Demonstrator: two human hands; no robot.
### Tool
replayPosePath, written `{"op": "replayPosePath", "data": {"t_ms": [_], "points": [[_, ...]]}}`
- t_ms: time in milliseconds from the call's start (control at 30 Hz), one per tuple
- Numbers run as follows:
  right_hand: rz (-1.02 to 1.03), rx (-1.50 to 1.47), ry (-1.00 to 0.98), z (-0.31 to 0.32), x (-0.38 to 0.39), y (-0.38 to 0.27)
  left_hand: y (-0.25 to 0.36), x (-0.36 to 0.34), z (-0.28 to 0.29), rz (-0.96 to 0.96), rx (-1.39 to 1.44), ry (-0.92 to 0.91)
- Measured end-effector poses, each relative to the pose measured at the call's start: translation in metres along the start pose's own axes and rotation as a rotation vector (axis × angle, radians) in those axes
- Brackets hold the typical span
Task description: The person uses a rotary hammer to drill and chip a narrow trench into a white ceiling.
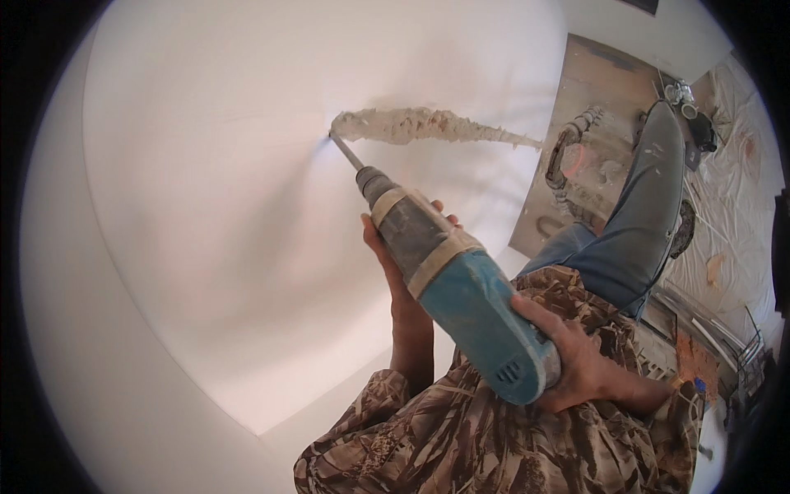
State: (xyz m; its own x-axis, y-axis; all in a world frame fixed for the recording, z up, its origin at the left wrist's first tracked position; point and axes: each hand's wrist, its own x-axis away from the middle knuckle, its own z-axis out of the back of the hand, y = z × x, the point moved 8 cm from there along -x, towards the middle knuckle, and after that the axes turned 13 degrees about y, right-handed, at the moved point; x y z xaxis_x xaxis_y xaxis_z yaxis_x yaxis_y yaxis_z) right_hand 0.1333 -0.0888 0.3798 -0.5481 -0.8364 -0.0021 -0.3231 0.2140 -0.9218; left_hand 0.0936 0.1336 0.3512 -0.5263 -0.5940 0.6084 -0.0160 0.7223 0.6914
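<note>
A teal and dark grey rotary hammer (pixel 473 300), banded with tan tape, slants across the middle of the view. Its long metal bit (pixel 346 151) meets the white wall (pixel 247 90) at the left end of a rough, chipped-out groove (pixel 420 125). Around the tool's front part wraps my left hand (pixel 385 251), with its fingertips showing on the far side. My right hand (pixel 572 354) grips the rear end, the thumb lying along the casing; the trigger is hidden.
Dusty floor (pixel 605 82) lies at the right, with a coiled corrugated hose (pixel 564 156) near my leg (pixel 650 206). Crumpled plastic sheeting (pixel 728 222) spreads farther right. A wire rack (pixel 750 362) and long strips stand at the lower right. A wall corner runs along the left.
</note>
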Motion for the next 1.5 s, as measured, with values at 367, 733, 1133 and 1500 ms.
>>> {"op": "replayPosePath", "data": {"t_ms": [367,733,1133,1500], "points": [[-0.002,0.008,0.108,0.003,-0.019,0.004,0.003,-0.014,-0.002,-0.02,-0.114,0.042],[-0.029,-0.081,0.198,0.069,0.012,-0.019,-0.018,-0.016,-0.036,-0.113,-0.24,0.08],[-0.35,-0.434,0.339,0.105,0.019,-0.018,-0.006,-0.015,-0.078,-0.16,-0.313,-0.025],[0.121,0.007,0.041,0.1,-0.059,-0.06,0.014,-0.037,-0.073,-0.204,-0.141,-0.074]]}}
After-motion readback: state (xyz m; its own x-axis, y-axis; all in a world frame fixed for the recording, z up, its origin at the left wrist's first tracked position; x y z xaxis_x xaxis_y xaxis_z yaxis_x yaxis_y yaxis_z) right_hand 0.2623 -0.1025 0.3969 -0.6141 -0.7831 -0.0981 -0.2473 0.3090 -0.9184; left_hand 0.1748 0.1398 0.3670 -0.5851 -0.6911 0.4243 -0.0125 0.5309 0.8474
